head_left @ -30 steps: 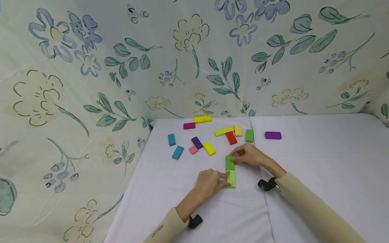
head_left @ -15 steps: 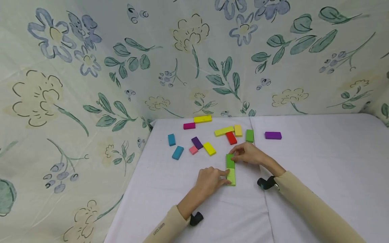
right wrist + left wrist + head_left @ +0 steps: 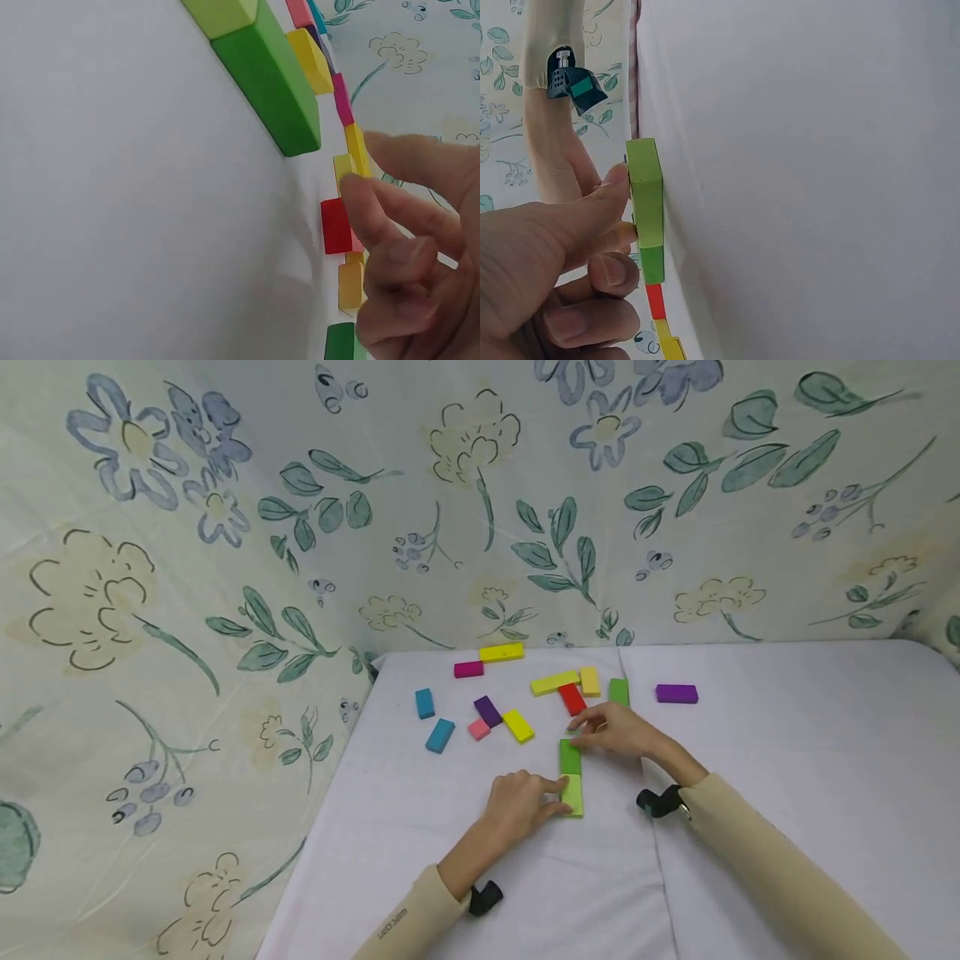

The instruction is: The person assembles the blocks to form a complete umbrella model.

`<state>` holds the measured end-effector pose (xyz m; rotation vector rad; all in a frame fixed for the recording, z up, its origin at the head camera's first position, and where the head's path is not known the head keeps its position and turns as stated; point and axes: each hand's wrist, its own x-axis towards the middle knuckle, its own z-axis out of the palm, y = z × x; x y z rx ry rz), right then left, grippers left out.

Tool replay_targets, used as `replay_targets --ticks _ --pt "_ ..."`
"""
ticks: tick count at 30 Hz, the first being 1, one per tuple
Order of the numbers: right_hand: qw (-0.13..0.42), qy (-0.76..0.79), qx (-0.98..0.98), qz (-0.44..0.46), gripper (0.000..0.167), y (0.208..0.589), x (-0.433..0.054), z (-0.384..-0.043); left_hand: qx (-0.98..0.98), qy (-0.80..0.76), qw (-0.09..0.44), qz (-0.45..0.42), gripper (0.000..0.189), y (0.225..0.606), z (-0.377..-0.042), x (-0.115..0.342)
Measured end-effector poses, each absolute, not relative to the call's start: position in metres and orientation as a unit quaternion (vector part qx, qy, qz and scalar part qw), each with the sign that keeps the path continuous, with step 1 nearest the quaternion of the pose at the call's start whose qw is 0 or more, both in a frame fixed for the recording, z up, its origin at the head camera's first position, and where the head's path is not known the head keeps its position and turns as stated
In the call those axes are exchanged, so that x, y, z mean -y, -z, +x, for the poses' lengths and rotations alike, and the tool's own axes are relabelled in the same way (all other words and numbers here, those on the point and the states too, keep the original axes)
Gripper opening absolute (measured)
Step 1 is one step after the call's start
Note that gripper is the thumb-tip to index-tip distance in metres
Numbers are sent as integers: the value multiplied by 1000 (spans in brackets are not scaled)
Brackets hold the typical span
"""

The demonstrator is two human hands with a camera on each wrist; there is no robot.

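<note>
A light green block [image 3: 572,799] and a darker green block [image 3: 570,757] lie end to end in a line on the white cloth. My left hand [image 3: 517,806] pinches the light green block between thumb and index finger. My right hand [image 3: 618,732] hovers by the far end of the green block. In the right wrist view, its bent fingers [image 3: 397,255] stand apart from the green block [image 3: 270,86], with nothing between thumb and index finger. The left wrist view shows the light green block [image 3: 646,195] close up, at my left fingertips.
Beyond my hands lie a red block [image 3: 572,698], another green block [image 3: 618,691], an orange-yellow block [image 3: 590,682] and a long yellow one [image 3: 555,683]. More coloured blocks spread left, including a blue block [image 3: 440,736]. A purple block [image 3: 677,694] lies right. Floral cloth [image 3: 480,527] hangs behind.
The two joined blocks slid slightly away from me early on. My right hand has since let go of the green block and moved a little farther off; my left hand keeps its pinch.
</note>
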<state>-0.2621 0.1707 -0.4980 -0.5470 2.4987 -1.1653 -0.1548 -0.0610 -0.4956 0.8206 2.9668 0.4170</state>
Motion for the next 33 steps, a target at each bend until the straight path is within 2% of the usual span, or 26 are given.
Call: replay_targets --ticks 4,7,12,16,19,33 --pt "77 383 -910 -139 38 493 -170 -273 -951 -146 19 272 49 494 -156 61" --pt "42 365 -924 -102 48 496 -168 -281 -947 -161 20 276 45 494 -157 62" --pt "27 351 -933 -72 59 505 -160 -289 -945 -173 24 277 43 494 -158 64" --pt "8 339 -940 -51 60 507 -153 -292 -945 -173 23 276 43 496 -160 64" --pt "14 335 -941 -47 59 506 -150 -292 -947 -170 26 273 43 497 -160 64" --pt "15 362 -927 -92 62 507 -145 -285 -944 -186 54 266 45 494 -162 65"
